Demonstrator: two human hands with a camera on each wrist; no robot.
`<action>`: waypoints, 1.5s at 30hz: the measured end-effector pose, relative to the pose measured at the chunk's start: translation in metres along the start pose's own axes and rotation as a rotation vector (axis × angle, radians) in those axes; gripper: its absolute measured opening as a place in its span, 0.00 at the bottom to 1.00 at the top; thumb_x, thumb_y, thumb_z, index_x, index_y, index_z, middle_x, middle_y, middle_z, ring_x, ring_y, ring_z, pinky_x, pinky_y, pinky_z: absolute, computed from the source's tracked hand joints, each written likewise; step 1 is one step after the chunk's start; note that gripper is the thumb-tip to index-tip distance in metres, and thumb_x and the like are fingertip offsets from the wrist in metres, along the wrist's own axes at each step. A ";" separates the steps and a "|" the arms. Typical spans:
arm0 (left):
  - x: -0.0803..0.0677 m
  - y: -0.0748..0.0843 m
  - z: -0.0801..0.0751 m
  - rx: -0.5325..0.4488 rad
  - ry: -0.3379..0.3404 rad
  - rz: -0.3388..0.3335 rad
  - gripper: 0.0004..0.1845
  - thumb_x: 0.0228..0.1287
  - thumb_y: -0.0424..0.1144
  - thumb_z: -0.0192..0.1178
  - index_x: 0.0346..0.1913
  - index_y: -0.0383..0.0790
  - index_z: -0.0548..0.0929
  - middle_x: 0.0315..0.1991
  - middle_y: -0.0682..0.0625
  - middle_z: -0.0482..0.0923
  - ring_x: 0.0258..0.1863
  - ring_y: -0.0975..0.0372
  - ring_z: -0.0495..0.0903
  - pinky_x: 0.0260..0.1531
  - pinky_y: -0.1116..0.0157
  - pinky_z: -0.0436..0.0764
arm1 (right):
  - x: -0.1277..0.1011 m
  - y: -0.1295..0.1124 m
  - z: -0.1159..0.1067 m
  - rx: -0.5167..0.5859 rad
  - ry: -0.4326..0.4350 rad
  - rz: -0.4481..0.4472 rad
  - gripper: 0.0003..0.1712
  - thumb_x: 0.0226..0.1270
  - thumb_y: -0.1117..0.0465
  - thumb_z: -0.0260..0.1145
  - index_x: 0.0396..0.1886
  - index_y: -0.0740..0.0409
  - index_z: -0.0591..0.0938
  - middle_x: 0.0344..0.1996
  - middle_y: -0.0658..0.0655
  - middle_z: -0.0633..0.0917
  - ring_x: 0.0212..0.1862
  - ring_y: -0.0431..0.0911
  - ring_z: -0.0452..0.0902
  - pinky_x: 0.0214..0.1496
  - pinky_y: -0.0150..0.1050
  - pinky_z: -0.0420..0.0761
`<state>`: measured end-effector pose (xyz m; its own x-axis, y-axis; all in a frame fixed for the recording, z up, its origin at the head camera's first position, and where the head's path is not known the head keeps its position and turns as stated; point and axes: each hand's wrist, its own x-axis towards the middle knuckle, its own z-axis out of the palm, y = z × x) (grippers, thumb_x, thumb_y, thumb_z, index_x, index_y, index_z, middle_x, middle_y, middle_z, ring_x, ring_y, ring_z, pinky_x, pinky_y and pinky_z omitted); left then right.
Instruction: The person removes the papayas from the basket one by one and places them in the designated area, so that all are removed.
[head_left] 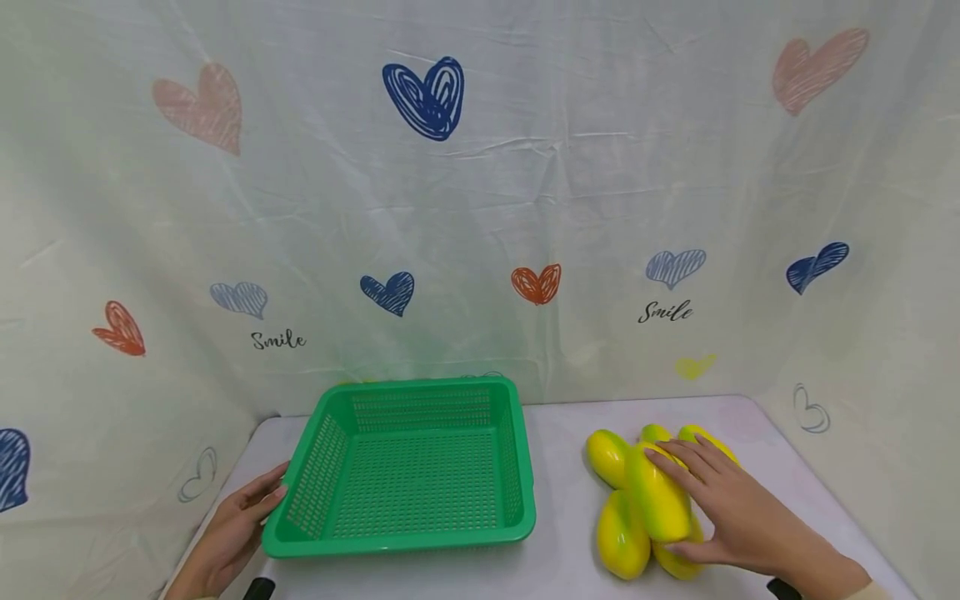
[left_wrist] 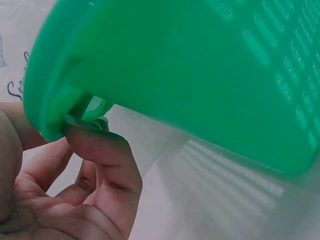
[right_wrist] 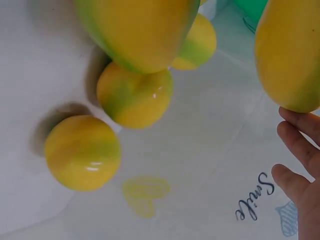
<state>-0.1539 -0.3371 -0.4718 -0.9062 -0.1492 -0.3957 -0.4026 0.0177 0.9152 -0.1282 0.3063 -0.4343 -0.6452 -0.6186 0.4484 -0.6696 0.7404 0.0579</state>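
Note:
A green perforated basket [head_left: 408,467] stands empty on the left half of the white table [head_left: 562,558]. My left hand [head_left: 251,508] lies beside it, its fingers [left_wrist: 100,150] touching the underside of the basket's left rim [left_wrist: 55,100]. On the right lies a heap of several yellow-green mangoes [head_left: 621,537]. My right hand [head_left: 678,500] lies over the top mango [head_left: 656,492], with the fingers across its far end and the thumb at its near end. In the right wrist view this mango [right_wrist: 292,50] sits just above my fingers [right_wrist: 300,135], and other mangoes [right_wrist: 82,152] lie on the cloth.
A white cloth printed with hearts and the word Smile [head_left: 663,312] hangs behind and to both sides of the table. The table's left edge runs just past my left hand, and its right edge [head_left: 840,500] lies close to the mangoes.

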 end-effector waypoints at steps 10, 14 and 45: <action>0.000 -0.001 0.001 0.003 0.001 0.003 0.37 0.84 0.39 0.55 0.85 0.32 0.50 0.82 0.31 0.51 0.44 0.76 0.79 0.48 0.71 0.84 | -0.031 0.018 -0.004 -0.020 -0.032 0.117 0.65 0.40 0.27 0.84 0.78 0.45 0.71 0.66 0.56 0.78 0.64 0.56 0.72 0.84 0.45 0.57; 0.001 0.000 0.002 0.001 0.001 -0.002 0.37 0.84 0.39 0.55 0.85 0.33 0.50 0.82 0.31 0.50 0.43 0.76 0.79 0.48 0.71 0.84 | -0.046 0.025 -0.005 -0.024 -0.076 0.205 0.65 0.38 0.29 0.86 0.78 0.43 0.71 0.66 0.56 0.78 0.62 0.58 0.76 0.74 0.58 0.67; -0.001 0.001 0.000 -0.023 0.004 -0.007 0.38 0.82 0.39 0.57 0.84 0.32 0.51 0.74 0.35 0.66 0.44 0.73 0.81 0.47 0.69 0.85 | -0.090 0.041 0.010 -0.001 -0.301 0.394 0.64 0.40 0.23 0.80 0.75 0.49 0.73 0.65 0.58 0.81 0.62 0.56 0.79 0.55 0.63 0.86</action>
<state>-0.1533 -0.3369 -0.4709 -0.9029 -0.1529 -0.4018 -0.4057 -0.0059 0.9140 -0.1013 0.3902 -0.4812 -0.9271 -0.3396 0.1588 -0.3528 0.9336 -0.0631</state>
